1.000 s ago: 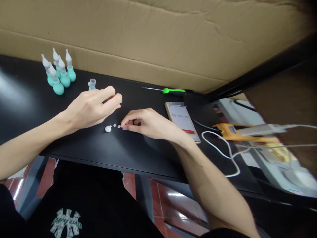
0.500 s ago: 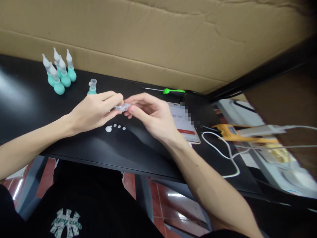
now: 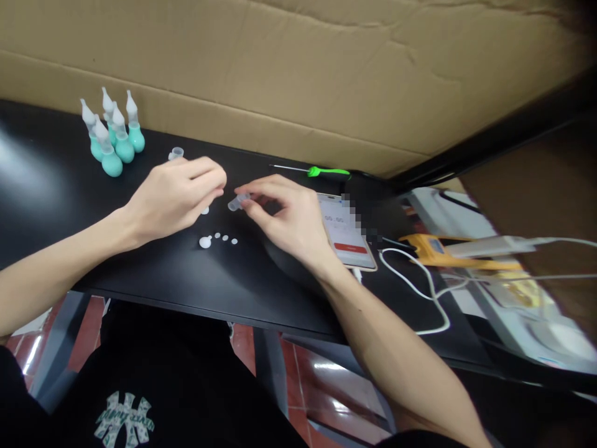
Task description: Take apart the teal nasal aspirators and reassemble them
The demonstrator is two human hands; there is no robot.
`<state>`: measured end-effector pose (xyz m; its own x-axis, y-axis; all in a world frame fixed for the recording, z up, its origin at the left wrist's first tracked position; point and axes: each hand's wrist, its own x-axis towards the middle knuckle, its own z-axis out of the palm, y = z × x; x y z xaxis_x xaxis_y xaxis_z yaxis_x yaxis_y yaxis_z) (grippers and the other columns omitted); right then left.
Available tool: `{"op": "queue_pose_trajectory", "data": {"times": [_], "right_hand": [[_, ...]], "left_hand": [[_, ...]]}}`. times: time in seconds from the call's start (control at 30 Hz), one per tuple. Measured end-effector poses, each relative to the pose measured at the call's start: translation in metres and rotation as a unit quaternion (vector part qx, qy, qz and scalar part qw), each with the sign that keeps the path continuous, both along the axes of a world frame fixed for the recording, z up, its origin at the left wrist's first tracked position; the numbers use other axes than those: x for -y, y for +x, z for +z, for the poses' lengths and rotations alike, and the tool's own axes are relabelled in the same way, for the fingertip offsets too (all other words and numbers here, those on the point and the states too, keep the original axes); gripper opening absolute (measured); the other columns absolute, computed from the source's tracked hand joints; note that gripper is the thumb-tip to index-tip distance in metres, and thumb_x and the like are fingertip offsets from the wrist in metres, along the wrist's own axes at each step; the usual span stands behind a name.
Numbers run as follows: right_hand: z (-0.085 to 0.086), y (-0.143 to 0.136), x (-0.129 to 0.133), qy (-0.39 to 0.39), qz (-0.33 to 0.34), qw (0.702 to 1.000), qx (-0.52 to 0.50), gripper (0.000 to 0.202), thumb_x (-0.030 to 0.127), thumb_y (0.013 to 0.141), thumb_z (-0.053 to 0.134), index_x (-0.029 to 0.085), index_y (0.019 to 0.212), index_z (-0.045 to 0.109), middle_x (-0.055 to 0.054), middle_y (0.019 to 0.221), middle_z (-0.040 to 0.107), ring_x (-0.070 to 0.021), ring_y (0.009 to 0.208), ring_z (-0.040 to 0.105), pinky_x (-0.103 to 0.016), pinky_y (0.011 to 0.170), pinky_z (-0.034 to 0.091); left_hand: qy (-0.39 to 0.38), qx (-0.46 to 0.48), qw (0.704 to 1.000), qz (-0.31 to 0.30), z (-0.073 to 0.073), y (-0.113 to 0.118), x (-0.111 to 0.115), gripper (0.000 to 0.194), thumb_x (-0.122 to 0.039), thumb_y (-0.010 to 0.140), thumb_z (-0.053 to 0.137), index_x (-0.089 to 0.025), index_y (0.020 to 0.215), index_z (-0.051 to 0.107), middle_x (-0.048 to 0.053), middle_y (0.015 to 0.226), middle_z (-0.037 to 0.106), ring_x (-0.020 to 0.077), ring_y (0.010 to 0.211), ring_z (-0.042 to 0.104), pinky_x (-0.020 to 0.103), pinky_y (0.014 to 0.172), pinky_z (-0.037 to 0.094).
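Note:
In my right hand (image 3: 289, 214) a short clear plastic tube (image 3: 237, 202) is pinched between thumb and fingertips, its free end pointing left. My left hand (image 3: 184, 193) is a little to the left of it, fingers curled and closed. What those fingers hold, if anything, is hidden. A small white bit (image 3: 205, 211) shows just under the left thumb; I cannot tell if it is held or on the table. Below the hands lie a white disc with a tab (image 3: 205, 242) and several tiny white discs (image 3: 225, 238). Behind my left hand a clear tube top (image 3: 176, 152) sticks up.
Several teal bulbs with white nozzles (image 3: 112, 163) stand at the back left of the black table (image 3: 186, 277). A green-handled screwdriver (image 3: 329, 172) lies near the cardboard wall (image 3: 280, 81). To the right are a phone (image 3: 349, 248), a white cable (image 3: 431, 283) and a yellow device (image 3: 431, 250).
My left hand has drawn back left from the clear tube and now covers more of the part behind it. The tube stays in my right hand, its left end now exposed and tilted down.

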<state>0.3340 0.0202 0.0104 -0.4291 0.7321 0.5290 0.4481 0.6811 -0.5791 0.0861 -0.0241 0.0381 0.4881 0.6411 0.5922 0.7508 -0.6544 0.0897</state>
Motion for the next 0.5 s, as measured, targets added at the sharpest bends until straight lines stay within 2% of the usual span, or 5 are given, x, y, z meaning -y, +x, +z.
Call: {"op": "queue_pose_trajectory", "data": {"times": [0.1,0.23,0.37,0.43,0.5], "right_hand": [[-0.005,0.003,-0.007,0.006,-0.016,0.995,0.099,0.023,0.019,0.092,0.065,0.022,0.106,0.084,-0.009,0.104,0.082,-0.0227,0.081,0.074,-0.042,0.079,0.063],[-0.011,0.003,-0.012,-0.012,-0.024,0.993,0.118,0.033,0.02,0.089,0.064,0.021,0.119,0.079,-0.009,0.105,0.081,-0.025,0.087,0.075,-0.044,0.082,0.064],[-0.013,0.001,-0.01,0.015,-0.044,0.995,0.083,0.048,0.028,0.09,0.065,0.021,0.137,0.07,-0.013,0.123,0.079,-0.0287,0.1,0.075,-0.045,0.081,0.065],[-0.013,0.0,-0.008,0.032,-0.052,0.996,0.06,0.048,0.033,0.092,0.066,0.022,0.139,0.069,-0.013,0.127,0.077,-0.0298,0.103,0.074,-0.046,0.083,0.065],[-0.011,-0.001,-0.006,0.046,-0.052,0.997,0.03,0.043,0.037,0.094,0.068,0.024,0.135,0.07,-0.013,0.126,0.076,-0.0304,0.104,0.074,-0.046,0.083,0.065]], "left_hand": [[0.023,0.054,0.996,0.069,0.012,-0.005,-0.002,0.024,-0.032,0.111,0.046,-0.026,0.111,0.069,0.004,0.119,0.078,0.0251,0.116,0.076,0.046,0.1,0.059],[0.012,0.122,0.983,0.14,0.022,-0.02,-0.014,0.019,-0.033,0.102,0.059,-0.029,0.119,0.067,0.006,0.129,0.075,0.0264,0.123,0.07,0.048,0.104,0.059],[-0.133,0.139,0.967,0.169,0.011,-0.04,-0.033,0.038,-0.041,0.089,0.076,-0.027,0.122,0.067,0.007,0.126,0.076,0.0279,0.119,0.069,0.048,0.104,0.06],[-0.189,0.131,0.959,0.167,0.001,-0.048,-0.041,0.032,-0.04,0.087,0.075,-0.024,0.113,0.07,0.005,0.112,0.079,0.0265,0.109,0.072,0.044,0.1,0.06],[-0.21,0.126,0.958,0.149,-0.009,-0.053,-0.047,0.02,-0.038,0.087,0.073,-0.022,0.099,0.07,0.004,0.096,0.078,0.0245,0.095,0.074,0.04,0.091,0.06]]}}
